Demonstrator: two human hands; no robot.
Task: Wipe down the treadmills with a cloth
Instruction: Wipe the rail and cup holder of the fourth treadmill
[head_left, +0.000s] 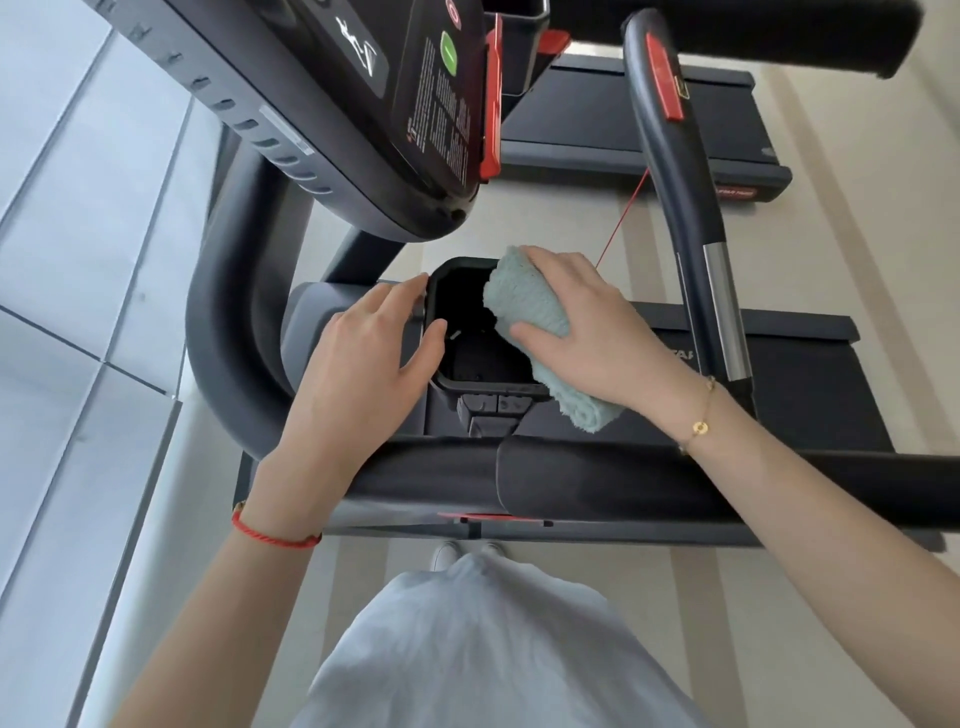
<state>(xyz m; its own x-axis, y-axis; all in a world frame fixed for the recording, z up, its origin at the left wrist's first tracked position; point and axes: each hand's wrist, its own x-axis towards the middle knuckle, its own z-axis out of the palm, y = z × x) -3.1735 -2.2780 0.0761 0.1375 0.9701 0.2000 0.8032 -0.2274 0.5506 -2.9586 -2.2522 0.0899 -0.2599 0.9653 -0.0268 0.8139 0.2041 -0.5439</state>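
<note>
Pale-green terry cloth (530, 317), folded thick, lies over the right rim of a black cup holder (470, 358) on the treadmill (234, 291) — the right hand (592, 332) grips it, thumb curled underneath. Left hand (363, 358) rests with relaxed fingers on the holder's left rim; inside, only dark ribbed plastic shows — striped beige floor (857, 171) and grey wall tiles (78, 208) surround.

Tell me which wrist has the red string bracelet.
The left wrist, behind the left hand at the black cup holder. The right wrist wears a thin gold chain instead.
</note>
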